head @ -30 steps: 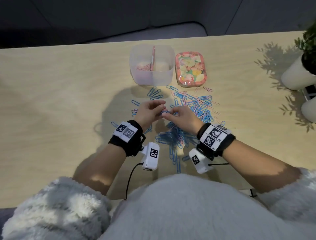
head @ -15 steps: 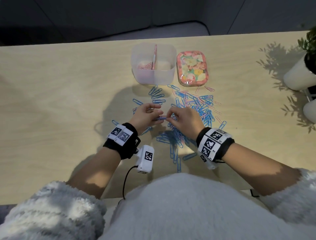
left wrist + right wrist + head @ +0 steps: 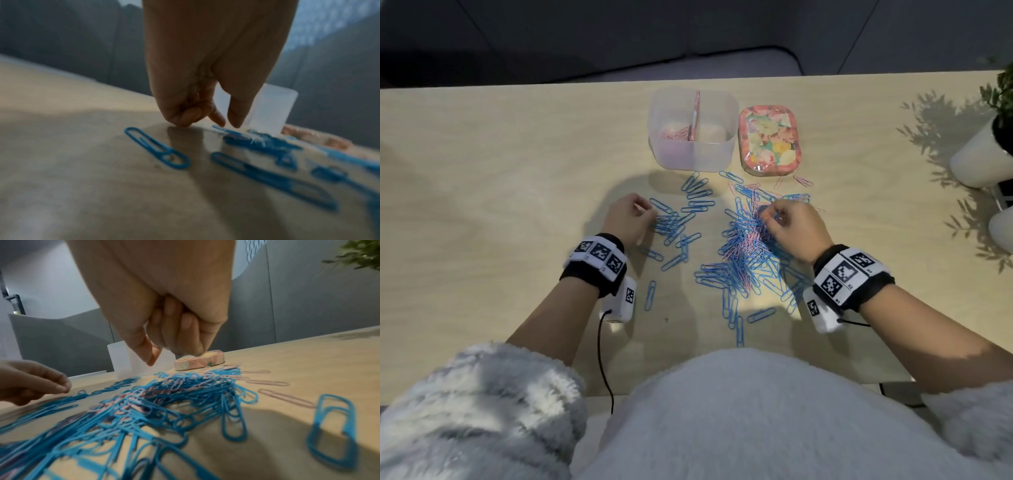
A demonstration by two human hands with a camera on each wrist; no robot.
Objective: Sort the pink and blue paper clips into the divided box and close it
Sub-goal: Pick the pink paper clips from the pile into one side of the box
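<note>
While my right hand [image 3: 796, 230] digs curled fingers into the mixed clips [image 3: 748, 246], holding nothing I can see, my left hand [image 3: 629, 217] gathers blue clips [image 3: 674, 222], fingers bent; the box [image 3: 691, 150] waits far, open.

The room is dim. Soft light falls on the worktop [image 3: 482, 205], with dark shadows near the hands. Both wrist pictures are blurry at the edges.

The divided box [image 3: 692, 150] stands behind the clip pile [image 3: 748, 246], with its lid [image 3: 768, 138] just right.
</note>
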